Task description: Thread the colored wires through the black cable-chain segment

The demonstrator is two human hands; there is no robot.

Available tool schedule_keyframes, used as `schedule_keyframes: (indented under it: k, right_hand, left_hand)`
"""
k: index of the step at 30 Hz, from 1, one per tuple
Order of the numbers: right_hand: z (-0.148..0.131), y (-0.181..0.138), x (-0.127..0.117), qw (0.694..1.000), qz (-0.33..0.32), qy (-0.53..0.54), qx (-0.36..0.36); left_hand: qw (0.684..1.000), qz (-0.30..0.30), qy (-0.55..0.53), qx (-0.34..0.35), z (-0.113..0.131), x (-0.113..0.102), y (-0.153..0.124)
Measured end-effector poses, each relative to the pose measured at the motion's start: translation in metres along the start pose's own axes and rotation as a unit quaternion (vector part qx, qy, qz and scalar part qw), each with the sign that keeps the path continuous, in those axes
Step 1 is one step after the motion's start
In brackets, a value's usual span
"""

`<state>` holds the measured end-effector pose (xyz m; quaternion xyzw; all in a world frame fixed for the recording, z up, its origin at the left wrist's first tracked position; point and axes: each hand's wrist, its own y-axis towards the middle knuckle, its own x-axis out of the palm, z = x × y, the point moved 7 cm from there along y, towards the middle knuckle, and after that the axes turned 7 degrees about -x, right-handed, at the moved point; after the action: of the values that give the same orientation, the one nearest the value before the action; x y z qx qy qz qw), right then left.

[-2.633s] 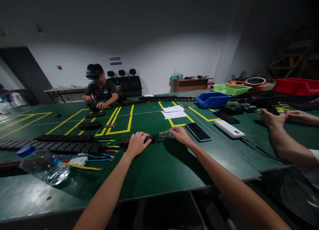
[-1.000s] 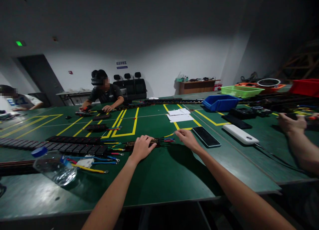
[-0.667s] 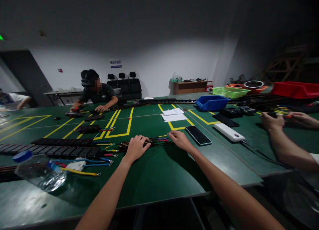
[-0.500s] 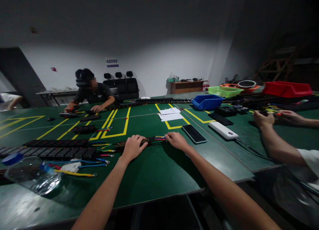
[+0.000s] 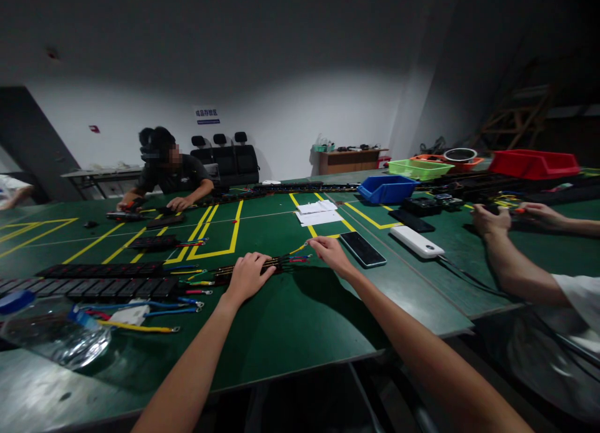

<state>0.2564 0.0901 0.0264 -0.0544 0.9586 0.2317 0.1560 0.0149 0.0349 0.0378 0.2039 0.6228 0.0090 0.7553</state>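
Note:
My left hand lies over a dark strip with gold-coloured lines along it, fingers curled across it and pressing it to the green table. Several coloured wires with metal lugs come out of the strip's right end. My right hand pinches the tip of the yellow wire, which is lifted and bent away from the others. The red and blue wires lie just below it, free of my fingers. Part of the strip is hidden under my left hand.
Left of me lie black ribbed modules, lugged cables and a water bottle. A phone, white power bank and blue bin are rightward. Co-workers' hands work at right and across the table.
My right hand has raised the yellow wire away from the bundle, where the wire ends were together before. My left hand stays on the strip. The view has shifted slightly.

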Motion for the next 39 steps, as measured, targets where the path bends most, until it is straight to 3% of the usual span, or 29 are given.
schedule_keyframes:
  k: [5,12,18,22,28,32,39]
  right_hand:
    - [0.003,-0.002,0.001,0.994,-0.015,-0.11,-0.008]
    - [0.01,-0.009,0.01,0.962,-0.114,-0.246,0.036]
    - [0.011,-0.003,0.002,0.973,-0.045,-0.224,0.015]
    - [0.015,0.001,-0.003,0.993,0.017,-0.111,0.021]
    - [0.012,0.001,0.005,0.999,0.002,0.03,0.024]
    - [0.016,0.001,0.005,0.999,-0.01,-0.034,0.027]
    - [0.024,-0.005,0.01,0.974,-0.106,-0.19,0.055]
  left_hand:
    - [1.0,-0.005,-0.004,-0.003,-0.001,0.001,0.0]
    - [1.0,-0.003,-0.005,0.0,-0.002,0.001,0.0]
    - [1.0,0.002,0.009,0.0,-0.001,0.0,0.0]
    - [1.0,0.0,0.006,0.0,-0.001,0.0,0.0]
    - [1.0,-0.002,0.001,-0.001,-0.001,0.001,0.0]
    - [1.0,-0.001,-0.002,-0.001,0.0,0.0,-0.001]
    - [1.0,-0.003,-0.003,-0.003,-0.001,0.0,0.0]
